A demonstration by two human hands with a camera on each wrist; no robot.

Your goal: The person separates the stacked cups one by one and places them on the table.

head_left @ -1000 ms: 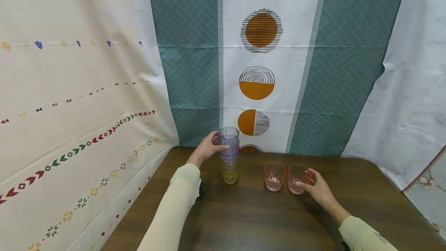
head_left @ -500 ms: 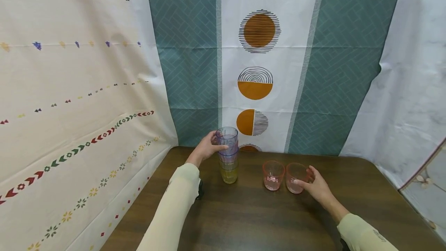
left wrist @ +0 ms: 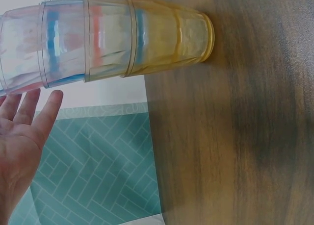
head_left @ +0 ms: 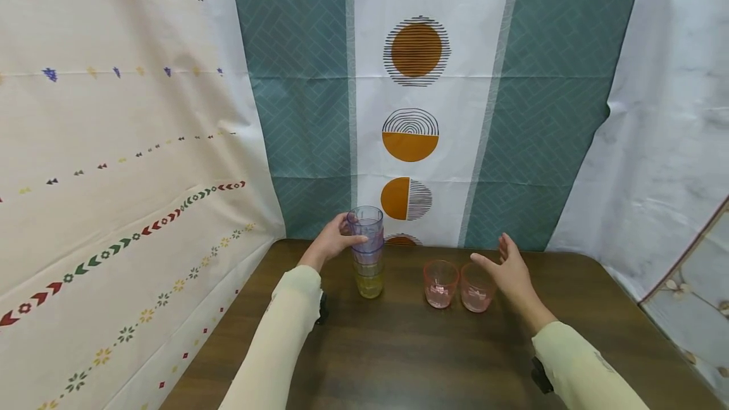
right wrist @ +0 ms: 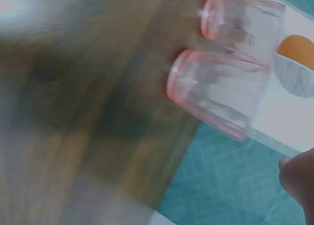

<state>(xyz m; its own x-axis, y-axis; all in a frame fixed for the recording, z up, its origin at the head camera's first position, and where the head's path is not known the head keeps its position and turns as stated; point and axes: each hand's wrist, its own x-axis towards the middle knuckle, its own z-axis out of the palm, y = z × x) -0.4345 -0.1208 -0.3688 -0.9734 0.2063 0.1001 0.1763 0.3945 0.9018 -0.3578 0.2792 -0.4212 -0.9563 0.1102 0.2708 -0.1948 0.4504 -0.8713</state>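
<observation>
Our left hand [head_left: 335,239] grips the cup stack [head_left: 369,282]; our right hand [head_left: 509,273], fingers spread, hovers near the pink cups [head_left: 476,295]: light, stiff, slick, we reckon, best held round the sides!

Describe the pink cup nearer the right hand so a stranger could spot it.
On the brown table, find the tall cup stack, then look right to the first pink cup. The second pink cup, standing beside it, is yours: farther from the stack, nearer the right hand.
</observation>
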